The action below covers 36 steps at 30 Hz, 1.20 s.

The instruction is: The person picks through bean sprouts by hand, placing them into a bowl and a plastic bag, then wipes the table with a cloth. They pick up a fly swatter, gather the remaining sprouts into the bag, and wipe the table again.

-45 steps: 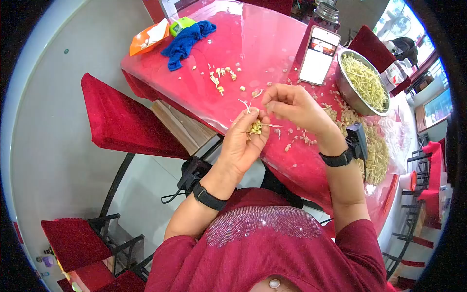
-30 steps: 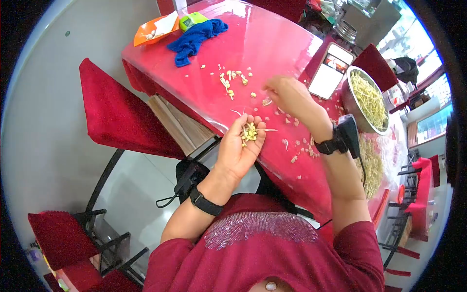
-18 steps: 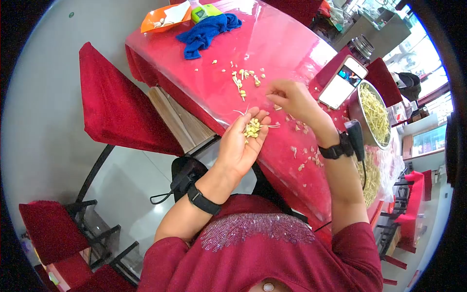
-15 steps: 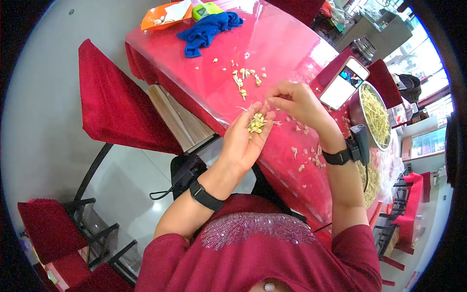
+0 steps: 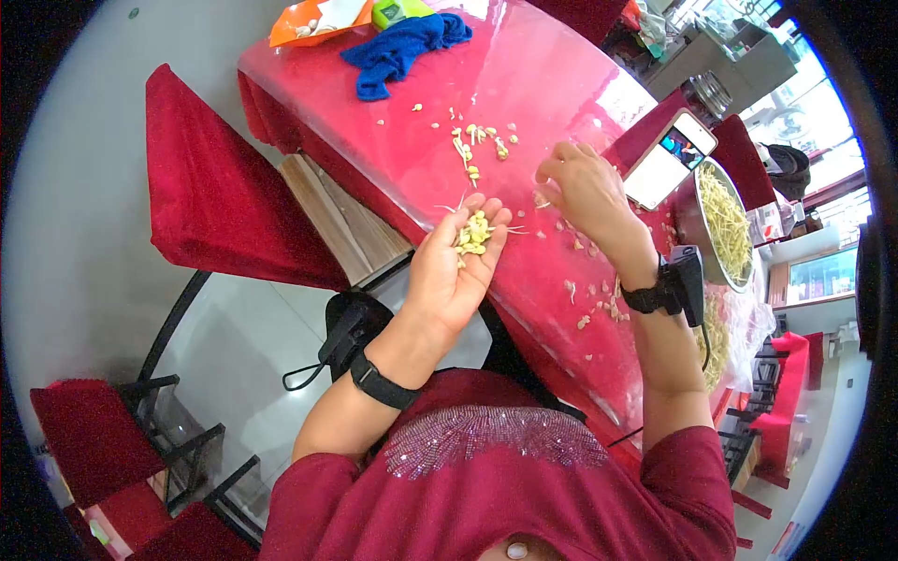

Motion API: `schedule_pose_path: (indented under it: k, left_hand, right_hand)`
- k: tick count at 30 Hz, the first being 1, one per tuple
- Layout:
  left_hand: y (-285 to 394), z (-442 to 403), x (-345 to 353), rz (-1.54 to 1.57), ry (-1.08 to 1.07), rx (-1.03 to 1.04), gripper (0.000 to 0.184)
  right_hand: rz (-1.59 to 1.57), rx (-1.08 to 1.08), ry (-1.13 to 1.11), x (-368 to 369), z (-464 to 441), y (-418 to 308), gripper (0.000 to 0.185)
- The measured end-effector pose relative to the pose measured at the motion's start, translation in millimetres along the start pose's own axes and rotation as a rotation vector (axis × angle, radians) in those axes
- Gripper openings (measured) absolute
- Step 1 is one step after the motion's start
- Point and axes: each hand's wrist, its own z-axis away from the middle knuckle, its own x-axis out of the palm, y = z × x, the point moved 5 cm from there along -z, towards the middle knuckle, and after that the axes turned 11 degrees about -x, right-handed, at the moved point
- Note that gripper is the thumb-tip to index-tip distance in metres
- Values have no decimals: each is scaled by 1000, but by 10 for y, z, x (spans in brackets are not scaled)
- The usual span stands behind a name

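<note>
My left hand [image 5: 447,266] is turned palm up and cupped around a small heap of yellow-headed bean sprouts [image 5: 474,234], whose thin white roots stick out past the fingers. To its right, my right hand [image 5: 587,192] hangs over the red table [image 5: 533,84], back up, with its bent fingers apart and no sprout seen in them. A pale scrap [image 5: 542,200] shows just below its fingertips. Beyond my left hand a few loose sprouts [image 5: 465,150] lie on the table. Small pale husks [image 5: 584,323] are scattered under and beside my right forearm.
At the right stand a phone [image 5: 669,159], a metal bowl of sprouts [image 5: 722,224] and a clear plastic bag [image 5: 744,332] by more sprouts. A blue cloth [image 5: 402,54] and an orange paper tray [image 5: 318,23] lie at the far end. A red-covered chair [image 5: 238,187] is on the left.
My right hand has moved right, away from the left palm, and its pinched fingers have come apart. My left hand has shifted slightly left with the sprouts still in it.
</note>
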Motion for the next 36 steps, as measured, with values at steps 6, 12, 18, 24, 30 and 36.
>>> schedule_pose_path:
  k: [6, 12, 18, 24, 30, 36]
  left_hand:
    - [48, 29, -42, 3, 14, 36, 23]
    - [30, 16, -41, -21, 15, 56, 24]
    - [35, -12, -47, -32, -24, 34, 25]
    - [32, -8, -6, -8, -10, 54, 25]
    - [29, -91, -13, -23, -6, 104, 24]
    - [9, -56, 26, 14, 3, 83, 23]
  right_hand:
    - [-272, -1, 159, 54, -280, -197, 15]
    - [-504, 84, -12, 311, -535, -248, 14]
    - [-483, 56, -3, 329, -531, -244, 12]
    - [-712, 220, 53, 111, -327, -196, 14]
    - [-720, -169, 87, -81, -214, -387, 12]
    - [-423, -96, 236, -89, -228, -179, 16]
